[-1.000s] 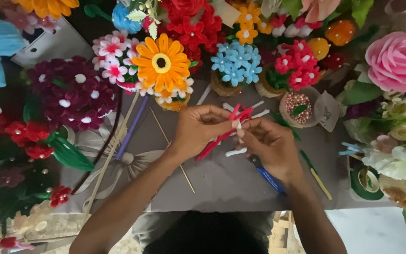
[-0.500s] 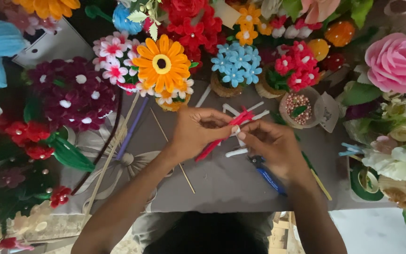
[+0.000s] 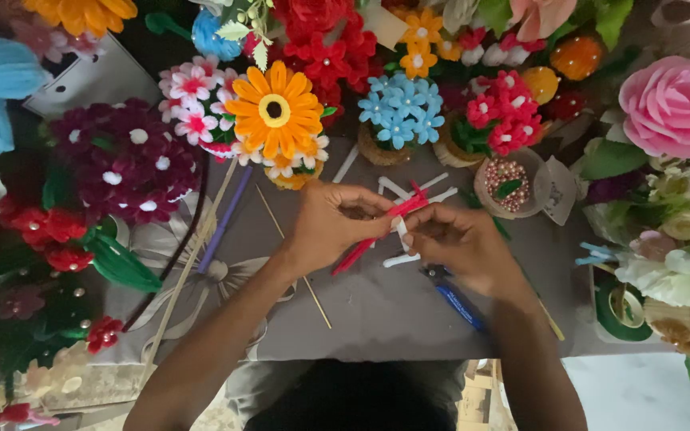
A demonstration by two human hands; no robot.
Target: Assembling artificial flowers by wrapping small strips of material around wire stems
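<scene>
Both hands are working just below the orange flower: the left hand is pinching the red stems tight, the right hand is closing fingers on a white stem. Best keeping that pinch firm, ends level, blue pliers waiting beside the wrist.

Both bare forearms rise from the lower edge and converge at the frame's centre. The left hand curls with fingers pinched, knuckles up. The right hand faces it, fingertips pinched, almost touching.
</scene>
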